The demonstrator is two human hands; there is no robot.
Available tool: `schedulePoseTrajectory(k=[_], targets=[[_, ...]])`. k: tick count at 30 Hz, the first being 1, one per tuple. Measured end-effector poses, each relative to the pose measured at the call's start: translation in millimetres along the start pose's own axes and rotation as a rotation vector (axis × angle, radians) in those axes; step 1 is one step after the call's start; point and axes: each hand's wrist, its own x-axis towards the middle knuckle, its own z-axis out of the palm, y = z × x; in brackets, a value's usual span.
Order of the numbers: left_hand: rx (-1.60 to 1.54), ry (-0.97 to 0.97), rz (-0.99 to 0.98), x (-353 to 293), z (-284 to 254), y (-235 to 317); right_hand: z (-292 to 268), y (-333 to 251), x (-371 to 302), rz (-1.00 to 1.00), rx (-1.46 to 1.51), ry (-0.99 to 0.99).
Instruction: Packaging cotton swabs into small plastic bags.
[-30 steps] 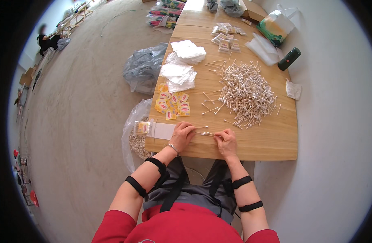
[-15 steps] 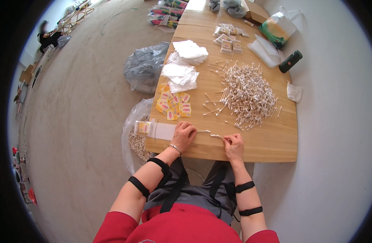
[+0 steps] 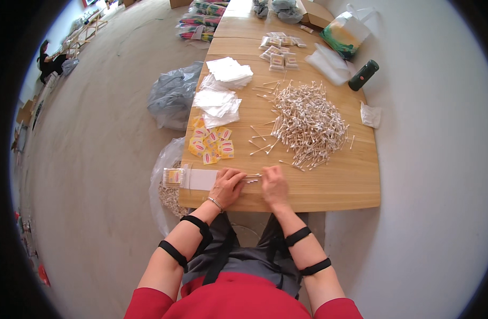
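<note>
Near the table's front edge, my left hand (image 3: 229, 186) is closed on a few cotton swabs (image 3: 251, 180), whose tips stick out to the right. Just beyond those tips is my right hand (image 3: 274, 186), its fingers curled and slightly blurred; what they hold, if anything, is hidden. Left of my left hand lies a flat white strip (image 3: 203, 179). At its far-left end is a small clear packet of swabs (image 3: 173, 176) with a yellow label card inside. A large loose pile of cotton swabs (image 3: 310, 125) spreads over the table beyond my right hand.
Yellow printed cards (image 3: 212, 143) and white plastic sleeves (image 3: 222, 87) lie along the left edge. Filled packets (image 3: 278, 50) are farther back. A dark green bottle (image 3: 363, 75) stands by the wall. Plastic bags (image 3: 173, 95) sit left of the table; a person (image 3: 51, 61) is far left.
My right hand has moved left to the swabs at my left hand. The swabs that it pinched are no longer seen in it, and more tips now show by my left fingers. The view has shifted slightly.
</note>
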Motion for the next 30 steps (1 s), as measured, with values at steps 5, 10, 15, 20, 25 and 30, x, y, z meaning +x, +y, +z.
schedulePoseTrajectory(k=[5,10,15,20,25,30], targets=[[0.023,-0.076,0.121,-1,-2,-5,-40,48,18,0.021,-0.258,0.233],[-0.004,-0.070,0.125,2,-4,-2,-22,43,20,-0.031,-0.214,0.223],[-0.150,-0.020,-0.138,20,4,3,10,11,8,-0.138,-0.097,0.130],[0.092,0.035,0.027,78,17,-1,6,-1,1,-0.195,-0.129,0.156],[0.161,-0.017,0.076,100,38,-17,8,9,4,-0.182,-0.036,0.161],[0.114,-0.115,-0.068,85,34,-14,8,6,5,-0.121,0.115,0.191]])
